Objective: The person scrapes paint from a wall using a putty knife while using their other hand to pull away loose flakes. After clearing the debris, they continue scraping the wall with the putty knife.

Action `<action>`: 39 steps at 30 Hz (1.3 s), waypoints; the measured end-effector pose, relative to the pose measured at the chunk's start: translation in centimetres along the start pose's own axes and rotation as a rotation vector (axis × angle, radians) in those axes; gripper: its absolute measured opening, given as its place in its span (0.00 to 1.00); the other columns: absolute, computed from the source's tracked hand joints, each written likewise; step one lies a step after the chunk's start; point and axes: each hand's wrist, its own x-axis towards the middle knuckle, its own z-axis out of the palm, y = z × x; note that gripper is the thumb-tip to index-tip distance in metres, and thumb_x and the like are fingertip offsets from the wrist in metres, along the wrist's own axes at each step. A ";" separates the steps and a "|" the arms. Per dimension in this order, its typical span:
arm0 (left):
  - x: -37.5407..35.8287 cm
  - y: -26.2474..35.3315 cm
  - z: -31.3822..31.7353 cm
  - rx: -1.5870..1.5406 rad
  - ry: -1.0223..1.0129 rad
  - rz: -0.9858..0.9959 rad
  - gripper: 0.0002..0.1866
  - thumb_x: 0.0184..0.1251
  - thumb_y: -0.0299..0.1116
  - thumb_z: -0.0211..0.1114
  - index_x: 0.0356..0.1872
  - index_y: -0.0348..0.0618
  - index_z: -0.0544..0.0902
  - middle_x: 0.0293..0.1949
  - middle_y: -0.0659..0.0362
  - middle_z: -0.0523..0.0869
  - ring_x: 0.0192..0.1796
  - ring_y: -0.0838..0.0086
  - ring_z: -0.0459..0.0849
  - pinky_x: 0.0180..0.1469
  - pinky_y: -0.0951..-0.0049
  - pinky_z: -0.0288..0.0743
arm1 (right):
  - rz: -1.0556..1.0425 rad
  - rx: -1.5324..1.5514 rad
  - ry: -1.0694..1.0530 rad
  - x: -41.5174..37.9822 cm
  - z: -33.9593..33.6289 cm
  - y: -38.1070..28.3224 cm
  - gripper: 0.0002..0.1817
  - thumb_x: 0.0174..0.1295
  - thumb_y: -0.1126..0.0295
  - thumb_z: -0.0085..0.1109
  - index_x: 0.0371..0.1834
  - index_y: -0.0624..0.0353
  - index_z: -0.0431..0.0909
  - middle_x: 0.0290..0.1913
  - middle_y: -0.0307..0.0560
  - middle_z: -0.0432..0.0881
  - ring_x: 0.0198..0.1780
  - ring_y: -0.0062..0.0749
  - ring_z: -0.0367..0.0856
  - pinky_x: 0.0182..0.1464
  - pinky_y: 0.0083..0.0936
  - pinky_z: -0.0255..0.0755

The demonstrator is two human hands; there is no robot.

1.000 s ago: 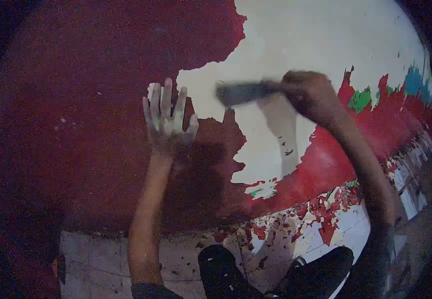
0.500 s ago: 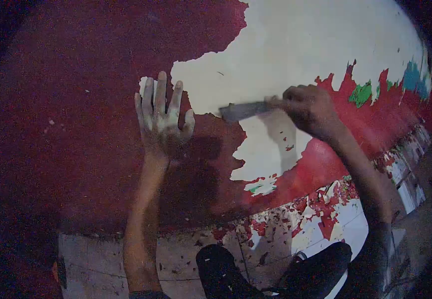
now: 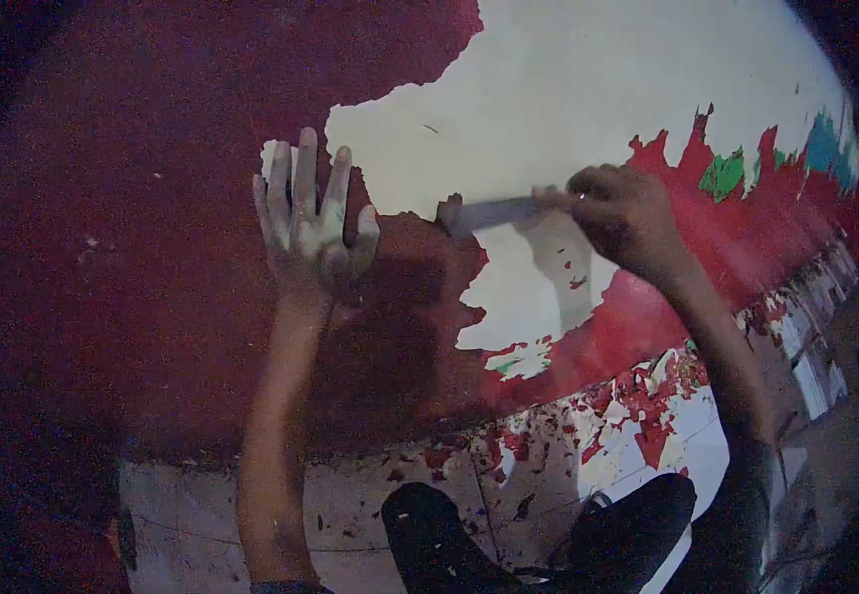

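Note:
My left hand [image 3: 308,228] rests flat on a dark red painted wall [image 3: 152,297], fingers stretched and spread, with pale dust on them. My right hand [image 3: 627,213] grips a scraper [image 3: 499,211], whose blade points left. The blade's end meets the ragged edge of the red paint, beside a bare whitish patch [image 3: 538,99]. A small dark bit of paint [image 3: 449,206] stands up at the blade's end. My right fingers hide most of the scraper's handle.
Green [image 3: 722,176] and blue paint remnants [image 3: 823,148] show along the jagged edge at right. Red and white paint flakes [image 3: 652,436] litter the tiled floor [image 3: 187,505] at the wall's foot. My bent knees [image 3: 424,515] are close below the wall.
The scraper's blade has shifted slightly, and a bit of paint now sticks up at its end. My left hand appears a little further left and up as the view shifts slightly.

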 end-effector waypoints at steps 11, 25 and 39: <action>0.0 -0.2 0.2 -0.021 0.038 0.002 0.27 0.60 0.47 0.52 0.61 0.50 0.74 0.70 0.52 0.61 0.71 0.51 0.58 0.68 0.37 0.49 | 0.034 -0.033 0.017 -0.7 1.7 -0.8 0.24 0.47 0.71 0.61 0.51 0.38 0.80 0.34 0.42 0.81 0.32 0.37 0.81 0.31 0.34 0.76; 0.1 -0.1 0.3 0.012 0.041 0.004 0.27 0.60 0.47 0.52 0.61 0.51 0.75 0.70 0.53 0.60 0.71 0.53 0.58 0.69 0.41 0.50 | 0.081 0.094 -0.142 -1.7 2.7 -2.3 0.18 0.43 0.77 0.63 0.42 0.53 0.82 0.37 0.45 0.82 0.38 0.38 0.82 0.39 0.32 0.76; 0.3 0.0 0.3 -0.015 0.093 0.017 0.29 0.60 0.47 0.55 0.63 0.49 0.72 0.70 0.51 0.62 0.71 0.51 0.57 0.69 0.42 0.47 | 0.517 0.118 -0.175 -5.7 -1.6 -2.3 0.26 0.49 0.77 0.57 0.53 0.41 0.79 0.39 0.44 0.82 0.37 0.38 0.83 0.37 0.32 0.78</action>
